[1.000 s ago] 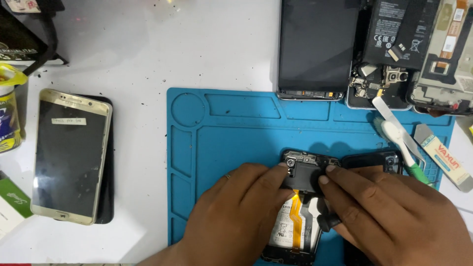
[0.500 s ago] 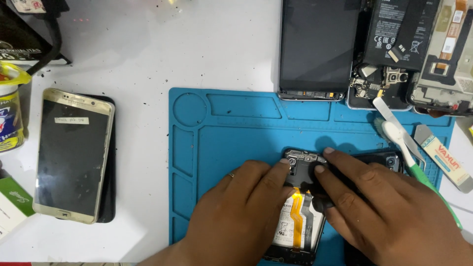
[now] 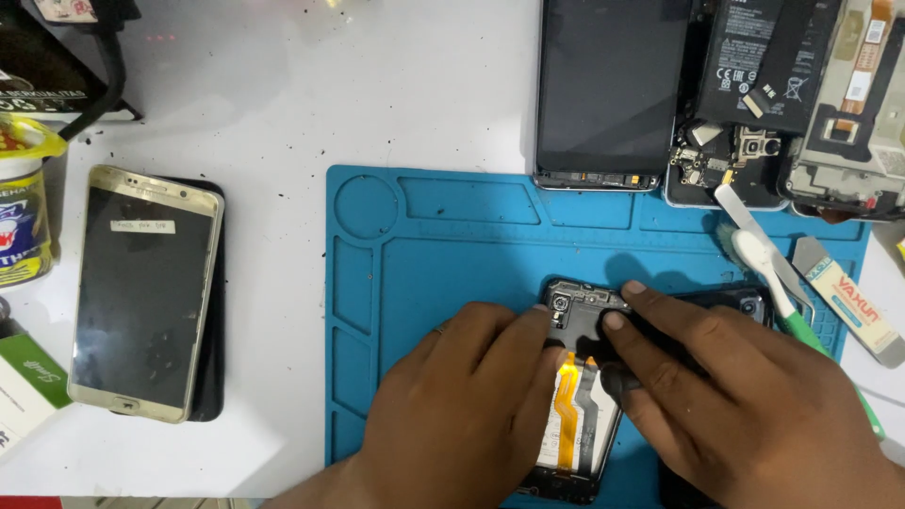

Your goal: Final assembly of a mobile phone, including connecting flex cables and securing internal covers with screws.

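Note:
An opened phone with an orange flex cable lies on the blue repair mat, its back side up. My left hand rests on the phone's left side, fingers pressing near its top. My right hand covers the right side, and its fingertips press a small black cover plate at the phone's upper end. A dark back cover shows just beyond my right hand.
A gold phone lies on a dark one at the left. Disassembled phones and a battery crowd the back right. A green-handled brush, tweezers and a flat pry tool lie at the mat's right. A jar stands far left.
My fingers have shifted slightly on the black plate at the phone's top. The phone has stayed where it was on the mat.

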